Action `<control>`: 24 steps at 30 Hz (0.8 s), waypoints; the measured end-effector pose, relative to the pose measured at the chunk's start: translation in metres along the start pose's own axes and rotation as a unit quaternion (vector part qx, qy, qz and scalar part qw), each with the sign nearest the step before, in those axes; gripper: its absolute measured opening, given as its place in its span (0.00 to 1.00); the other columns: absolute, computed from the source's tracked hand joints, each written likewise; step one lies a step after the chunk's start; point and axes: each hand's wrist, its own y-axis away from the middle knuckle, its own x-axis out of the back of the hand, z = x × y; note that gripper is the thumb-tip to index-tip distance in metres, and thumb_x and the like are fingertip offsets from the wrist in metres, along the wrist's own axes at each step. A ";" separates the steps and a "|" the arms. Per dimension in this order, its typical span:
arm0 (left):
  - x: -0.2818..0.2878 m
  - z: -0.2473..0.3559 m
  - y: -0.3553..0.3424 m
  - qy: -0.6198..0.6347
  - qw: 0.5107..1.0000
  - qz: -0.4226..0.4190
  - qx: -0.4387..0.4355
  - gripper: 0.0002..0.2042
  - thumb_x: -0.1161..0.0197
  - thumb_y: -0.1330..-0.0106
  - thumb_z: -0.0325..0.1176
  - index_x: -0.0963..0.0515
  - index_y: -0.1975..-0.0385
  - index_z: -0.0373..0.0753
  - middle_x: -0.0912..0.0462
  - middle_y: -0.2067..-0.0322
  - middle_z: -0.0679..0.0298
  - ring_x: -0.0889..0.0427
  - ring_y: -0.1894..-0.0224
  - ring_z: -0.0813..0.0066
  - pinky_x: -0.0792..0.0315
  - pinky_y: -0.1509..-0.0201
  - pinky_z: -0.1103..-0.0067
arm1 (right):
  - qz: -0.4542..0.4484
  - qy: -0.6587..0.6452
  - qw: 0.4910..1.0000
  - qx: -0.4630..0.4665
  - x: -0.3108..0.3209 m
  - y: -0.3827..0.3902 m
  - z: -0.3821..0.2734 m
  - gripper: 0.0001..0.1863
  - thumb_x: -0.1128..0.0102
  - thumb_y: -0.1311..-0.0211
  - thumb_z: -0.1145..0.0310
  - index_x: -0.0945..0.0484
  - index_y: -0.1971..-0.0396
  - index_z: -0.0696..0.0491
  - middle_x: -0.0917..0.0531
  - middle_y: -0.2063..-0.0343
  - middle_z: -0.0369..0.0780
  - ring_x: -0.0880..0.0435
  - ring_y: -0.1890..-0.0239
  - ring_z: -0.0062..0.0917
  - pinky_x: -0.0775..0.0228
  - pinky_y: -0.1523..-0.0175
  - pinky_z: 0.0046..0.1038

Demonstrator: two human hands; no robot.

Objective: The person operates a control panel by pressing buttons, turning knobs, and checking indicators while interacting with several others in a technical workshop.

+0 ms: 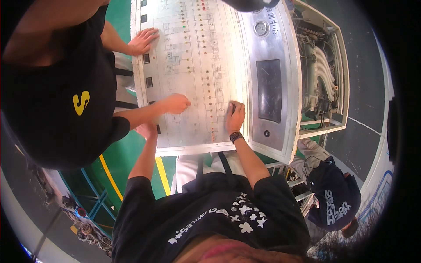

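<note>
A pale sloping training panel (177, 136) printed with circuit diagrams and rows of small coloured sockets (209, 97) lies before me. My right hand (237, 117), with a dark beaded bracelet on its wrist, rests on the panel's right part, fingers closed around a small black object (233, 109) whose kind I cannot make out. At the panel's near left edge is my left hand (148, 131), its fingers mostly hidden behind a co-worker's forearm. That co-worker's one hand (176, 104) is closed over the middle of the panel; the other hand (142, 41) lies on its left edge.
A metal console strip with a round gauge (261, 29) and a dark screen (269, 90) borders the panel's right side. Beyond it stands an engine (320, 79) in a white frame. The co-worker (57, 101) stands close on my left; another person (329, 193) crouches at the lower right.
</note>
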 end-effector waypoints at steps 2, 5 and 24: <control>-0.001 0.008 -0.004 0.001 0.998 -0.025 0.057 0.18 0.51 0.41 0.39 0.31 0.56 0.34 0.27 0.56 0.51 0.31 0.52 0.52 0.41 0.49 0.60 | 0.020 0.016 0.999 0.020 0.001 -0.001 0.000 0.05 0.49 0.43 0.71 0.29 0.67 0.54 0.27 0.68 0.41 0.28 0.64 0.35 0.37 0.58 0.33; 0.006 0.019 -0.013 0.059 0.986 -0.009 0.154 0.14 0.56 0.39 0.37 0.31 0.61 0.34 0.28 0.59 0.51 0.31 0.53 0.54 0.41 0.51 0.63 | 0.019 0.006 0.999 0.028 0.001 -0.001 0.002 0.04 0.49 0.43 0.71 0.28 0.68 0.54 0.28 0.68 0.41 0.28 0.65 0.34 0.36 0.60 0.32; 0.017 0.025 -0.016 0.084 0.977 -0.030 0.196 0.13 0.62 0.37 0.37 0.33 0.66 0.35 0.30 0.63 0.55 0.32 0.56 0.57 0.40 0.55 0.66 | -0.002 -0.309 0.942 -0.131 -0.057 -0.081 -0.067 0.07 0.41 0.48 0.73 0.21 0.70 0.59 0.18 0.75 0.42 0.20 0.73 0.23 0.30 0.64 0.21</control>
